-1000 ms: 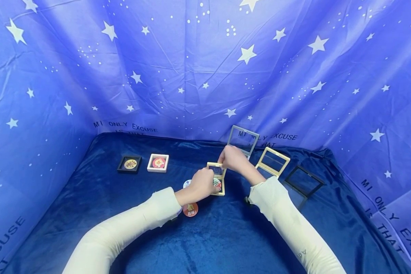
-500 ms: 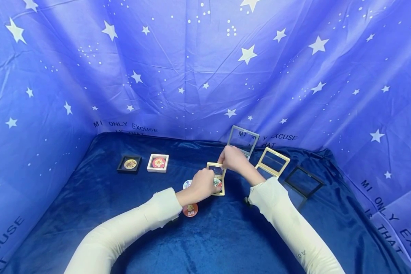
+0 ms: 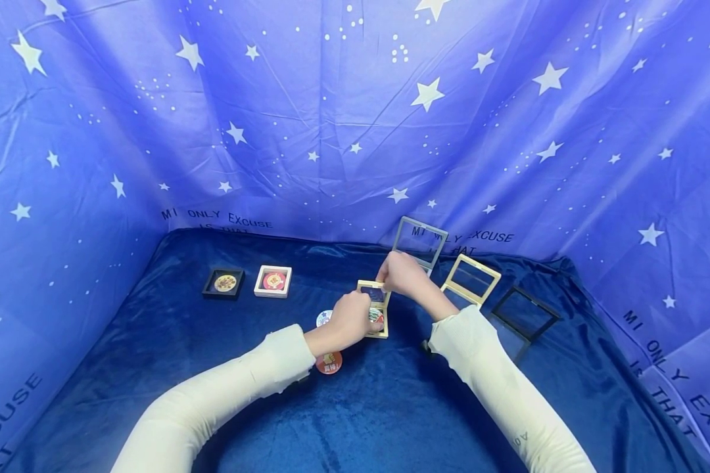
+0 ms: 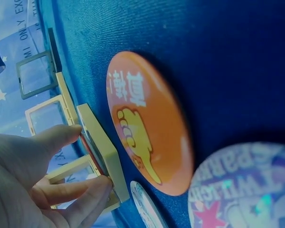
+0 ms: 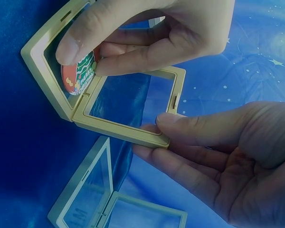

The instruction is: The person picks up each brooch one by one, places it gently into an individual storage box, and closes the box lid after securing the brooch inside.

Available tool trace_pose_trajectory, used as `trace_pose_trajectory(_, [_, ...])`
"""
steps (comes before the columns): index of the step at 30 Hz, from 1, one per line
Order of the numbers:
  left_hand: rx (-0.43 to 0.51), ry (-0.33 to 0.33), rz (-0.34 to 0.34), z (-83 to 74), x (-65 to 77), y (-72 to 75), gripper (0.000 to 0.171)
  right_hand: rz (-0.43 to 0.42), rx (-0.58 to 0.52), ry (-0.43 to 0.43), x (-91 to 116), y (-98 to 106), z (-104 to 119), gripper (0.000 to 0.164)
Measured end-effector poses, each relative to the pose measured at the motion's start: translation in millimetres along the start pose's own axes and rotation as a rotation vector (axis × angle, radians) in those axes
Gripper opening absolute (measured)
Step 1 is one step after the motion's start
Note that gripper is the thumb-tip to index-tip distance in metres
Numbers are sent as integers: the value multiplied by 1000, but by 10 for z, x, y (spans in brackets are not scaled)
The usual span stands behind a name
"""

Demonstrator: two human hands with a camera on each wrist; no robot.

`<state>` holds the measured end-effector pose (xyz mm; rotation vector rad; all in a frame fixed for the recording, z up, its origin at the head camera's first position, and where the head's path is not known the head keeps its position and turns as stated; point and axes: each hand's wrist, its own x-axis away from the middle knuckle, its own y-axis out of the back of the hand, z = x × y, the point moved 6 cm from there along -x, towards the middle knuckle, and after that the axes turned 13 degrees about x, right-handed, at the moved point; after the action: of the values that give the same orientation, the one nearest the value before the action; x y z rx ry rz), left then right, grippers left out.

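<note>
In the head view, a small cream hinged display case (image 3: 380, 336) stands open on the dark blue cloth, lid raised. My left hand (image 3: 349, 318) reaches into its base. There, thumb and fingers pinch a round button badge (image 5: 79, 78), red and green with white lettering, by its edges; part of it is behind the fingers. My right hand (image 3: 403, 270) pinches a corner of the raised lid (image 5: 126, 133) between thumb and fingers. Close by the left hand lie an orange button badge (image 4: 145, 114) with a yellow pointing hand and a shiny holographic badge (image 4: 247, 190).
On the left sit a black case (image 3: 221, 294) and a white case (image 3: 273, 294), each holding a round piece. Open cases stand to the right: a grey one (image 3: 444, 253), a cream one (image 3: 479, 264) and a black one (image 3: 547, 328). A starry curtain (image 3: 319, 118) hangs behind.
</note>
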<state>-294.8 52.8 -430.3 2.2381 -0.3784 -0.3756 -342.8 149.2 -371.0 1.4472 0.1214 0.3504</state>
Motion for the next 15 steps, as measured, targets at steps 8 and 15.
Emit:
trace_pose_trajectory(8, [13,-4,-1,8,15,0,36,-1,3,-1,-2,13,3,11])
trace_pose_trajectory(15, [16,-20,-8,-2,23,10,36,5,0,-4,0,18,6,11])
